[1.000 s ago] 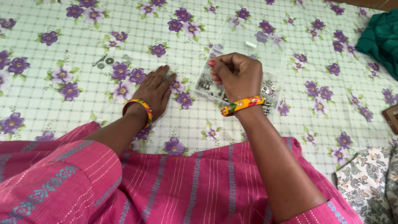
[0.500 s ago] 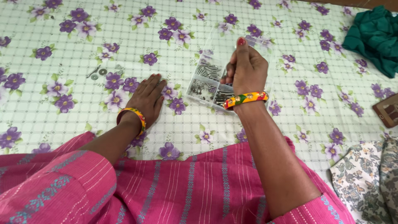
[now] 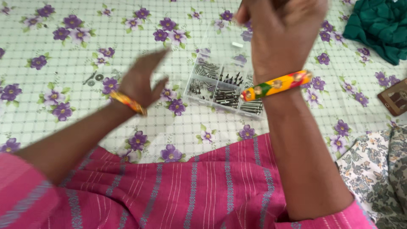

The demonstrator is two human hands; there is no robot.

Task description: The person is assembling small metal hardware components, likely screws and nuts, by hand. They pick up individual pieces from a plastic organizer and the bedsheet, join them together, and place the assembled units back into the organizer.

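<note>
Both hands have come up off the cloth since the earlier frames. What was a flat left hand [image 3: 142, 82] now hangs blurred above the flowered cloth [image 3: 51, 123], fingers spread and holding nothing. Higher and close to the camera, the right hand [image 3: 282, 34] is curled into a loose fist, seen from the back; whether its fingers pinch anything I cannot tell, since the fingertips are hidden.

Below and between the two hands sits the box [image 3: 224, 87], a clear plastic organiser with its lid open. It lies just right of the left fingers and under the right wrist, touched by neither hand.

By the look of it, the box is light, stiff plastic, but its metal contents would add weight and would rattle or spill if it tipped. Its outer walls, held level from two opposite sides, seem the safest grip. The screws [image 3: 227, 96] inside are small, hard and slick, best pinched one at a time by the shank.

Counted: one box, with about six compartments visible; the screws are too many and too small to number. Left of the left fingers, two washers [image 3: 95, 80] and one thin metal piece lie on the cloth. One bangle [image 3: 277, 85] circles each wrist.
</note>
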